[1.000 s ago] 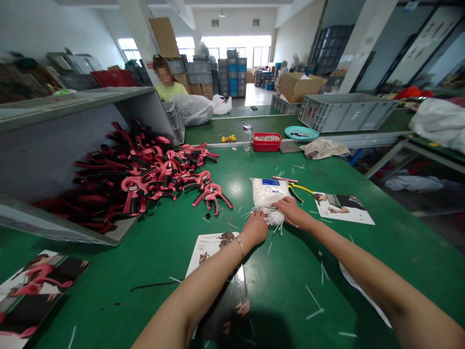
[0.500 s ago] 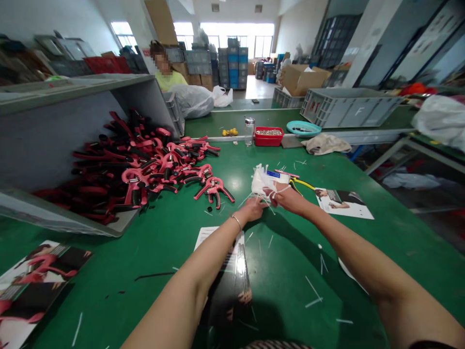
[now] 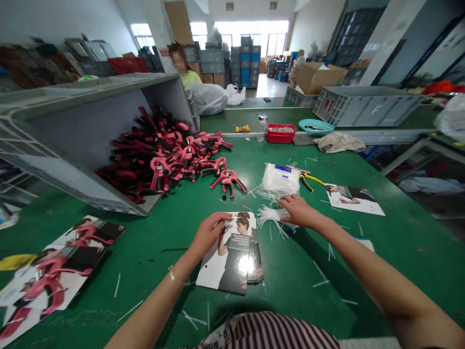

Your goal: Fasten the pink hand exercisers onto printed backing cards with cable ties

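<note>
While bent fingers of the left hand (image 3: pixel 208 233) touch the upper-left edge of the top printed card (image 3: pixel 232 261), whether they pinch it cannot be told. The right hand (image 3: pixel 301 212) curls over loose white ties (image 3: pixel 269 216), just beside the card; its grip is likewise unclear. By judgement, the card is light, stiffish and slick, best taken by an edge; the ties, thin and springy, mid-bundle. Beyond lie a plastic bag (image 3: pixel 279 182) and a yellow-handled tool (image 3: pixel 315 179).
</note>
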A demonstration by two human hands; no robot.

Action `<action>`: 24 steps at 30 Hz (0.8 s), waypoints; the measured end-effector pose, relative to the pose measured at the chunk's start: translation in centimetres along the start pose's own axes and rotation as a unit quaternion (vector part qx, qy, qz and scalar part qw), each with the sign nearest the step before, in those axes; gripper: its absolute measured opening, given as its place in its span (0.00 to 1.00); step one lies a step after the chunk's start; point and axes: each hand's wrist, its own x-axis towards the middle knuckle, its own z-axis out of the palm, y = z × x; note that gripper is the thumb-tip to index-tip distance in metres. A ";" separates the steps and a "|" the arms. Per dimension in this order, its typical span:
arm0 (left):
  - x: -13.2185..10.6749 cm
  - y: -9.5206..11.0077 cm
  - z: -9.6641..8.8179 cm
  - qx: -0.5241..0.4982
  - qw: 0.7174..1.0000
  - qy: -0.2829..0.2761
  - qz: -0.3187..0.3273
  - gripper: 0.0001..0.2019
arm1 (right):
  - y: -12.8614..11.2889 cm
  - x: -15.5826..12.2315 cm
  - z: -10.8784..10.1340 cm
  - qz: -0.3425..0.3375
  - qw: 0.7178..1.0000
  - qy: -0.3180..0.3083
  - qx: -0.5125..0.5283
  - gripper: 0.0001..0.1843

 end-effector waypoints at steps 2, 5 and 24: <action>-4.7 -1.1 -1.7 0.047 0.994 0.086 -0.044 0.13 | 0.3 -2.3 0.2 -0.001 0.997 0.072 0.013 0.20; -10.0 -2.6 -2.2 0.059 0.975 0.139 -0.164 0.18 | -0.4 -6.1 2.0 0.055 0.987 0.117 0.098 0.09; -9.4 -1.0 2.7 0.030 0.963 0.179 -0.197 0.21 | -3.2 0.1 1.9 0.051 0.981 0.181 0.042 0.10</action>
